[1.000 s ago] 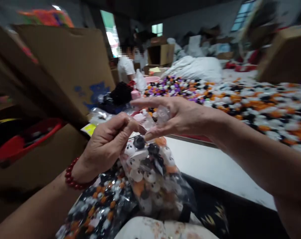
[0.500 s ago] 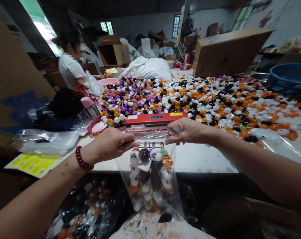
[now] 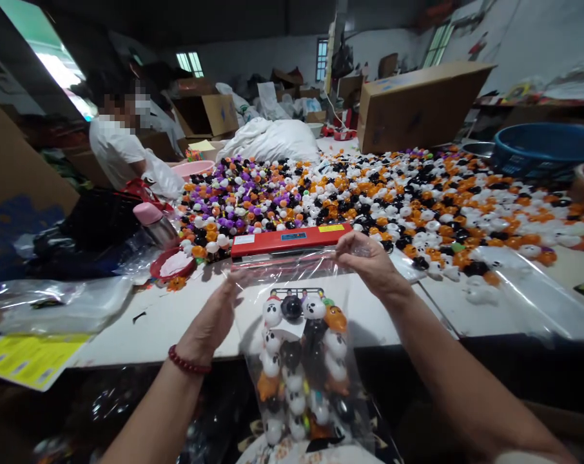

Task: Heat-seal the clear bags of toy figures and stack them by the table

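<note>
A clear plastic bag [image 3: 253,322] hangs upright in front of me at the table's near edge. Small white, black and orange Halloween toy figures [image 3: 296,380] fill it, with a dark plastic rack visible near their top. My left hand [image 3: 212,316], with a dark red bead bracelet at the wrist, holds the bag's upper left corner by the fingertips. At the upper right corner, the thumb and fingers of my right hand [image 3: 372,261] pinch the film. Just behind the bag's mouth lies a red bag sealer [image 3: 292,237].
Loose toy figures [image 3: 398,200] cover the table behind the sealer. A red bowl of white material [image 3: 176,264] and a pink-lidded bottle [image 3: 156,225] stand left. Flat plastic bags [image 3: 64,299] lie over yellow printed sheets [image 3: 26,357]. A co-worker [image 3: 115,145] is at the far left.
My hands have moved apart and the bag's top is spread wider. My left hand has turned more upright. The camera view has shifted slightly right.
</note>
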`<move>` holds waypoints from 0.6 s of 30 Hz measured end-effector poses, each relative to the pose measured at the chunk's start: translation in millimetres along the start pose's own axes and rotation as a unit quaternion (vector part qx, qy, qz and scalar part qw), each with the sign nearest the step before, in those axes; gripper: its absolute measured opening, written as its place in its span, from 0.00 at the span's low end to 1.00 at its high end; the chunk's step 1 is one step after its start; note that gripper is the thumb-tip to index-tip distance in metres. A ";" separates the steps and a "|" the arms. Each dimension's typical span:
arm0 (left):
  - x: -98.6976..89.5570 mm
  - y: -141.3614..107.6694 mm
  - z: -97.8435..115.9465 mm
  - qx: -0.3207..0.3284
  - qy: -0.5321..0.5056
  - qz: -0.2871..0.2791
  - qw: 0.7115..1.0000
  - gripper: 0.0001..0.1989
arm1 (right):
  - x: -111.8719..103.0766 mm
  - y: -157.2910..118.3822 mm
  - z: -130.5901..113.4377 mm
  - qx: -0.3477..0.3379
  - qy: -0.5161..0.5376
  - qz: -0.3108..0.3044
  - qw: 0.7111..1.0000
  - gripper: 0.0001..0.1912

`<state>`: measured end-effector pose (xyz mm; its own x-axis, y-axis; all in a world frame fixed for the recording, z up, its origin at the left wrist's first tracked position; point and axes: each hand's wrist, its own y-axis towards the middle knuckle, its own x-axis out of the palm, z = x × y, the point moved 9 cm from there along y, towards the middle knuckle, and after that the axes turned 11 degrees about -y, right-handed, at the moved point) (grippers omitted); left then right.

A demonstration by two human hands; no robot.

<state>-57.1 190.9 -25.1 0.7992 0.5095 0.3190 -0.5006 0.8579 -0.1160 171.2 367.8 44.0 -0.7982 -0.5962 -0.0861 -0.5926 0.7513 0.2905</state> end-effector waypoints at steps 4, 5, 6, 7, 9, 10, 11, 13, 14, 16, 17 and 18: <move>38.2 5.9 -22.6 -0.057 0.001 -0.065 0.996 0.24 | -18.1 -13.6 32.6 0.057 0.108 0.114 0.986 0.29; 40.7 9.4 -22.2 -0.042 -0.004 -0.048 0.998 0.22 | -19.2 -18.8 43.3 0.088 0.125 0.125 0.980 0.32; 42.0 13.0 -22.2 -0.026 -0.016 -0.030 0.999 0.22 | -17.4 -24.3 55.0 0.127 0.134 0.120 0.976 0.34; 42.6 16.5 -23.4 -0.014 -0.033 -0.015 0.999 0.22 | -12.8 -29.9 67.5 0.170 0.131 0.099 0.971 0.34; 42.4 24.0 -29.4 -0.006 -0.067 0.007 0.998 0.22 | -0.9 -41.1 91.2 0.251 0.114 0.041 0.960 0.31; 41.4 28.1 -33.5 -0.007 -0.080 0.018 0.997 0.22 | 3.2 -45.0 100.9 0.277 0.109 0.022 0.954 0.30; 39.7 32.4 -37.5 -0.008 -0.090 0.031 0.995 0.22 | 5.1 -47.1 109.2 0.294 0.110 0.017 0.949 0.28; 36.7 41.8 -44.2 -0.005 -0.098 0.051 0.994 0.20 | 4.4 -45.1 122.3 0.303 0.125 0.035 0.944 0.25; 35.5 46.9 -46.8 -0.002 -0.100 0.059 0.993 0.19 | 2.8 -42.1 128.2 0.300 0.136 0.052 0.943 0.24; 32.9 57.6 -52.8 0.003 -0.111 0.076 0.991 0.14 | -1.7 -34.9 140.8 0.289 0.146 0.090 0.942 0.23; 30.6 63.1 -56.3 0.003 -0.120 0.088 0.989 0.12 | -4.0 -31.4 147.8 0.283 0.146 0.108 0.942 0.22; 27.3 68.5 -60.5 0.003 -0.130 0.106 0.986 0.09 | -6.1 -28.1 155.0 0.278 0.142 0.125 0.942 0.22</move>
<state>-49.5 267.6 -81.3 0.5647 0.6420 0.5187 -0.6497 0.7333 -0.2003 175.9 394.1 -111.4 -0.9058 -0.3737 0.1995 -0.4183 0.8633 -0.2822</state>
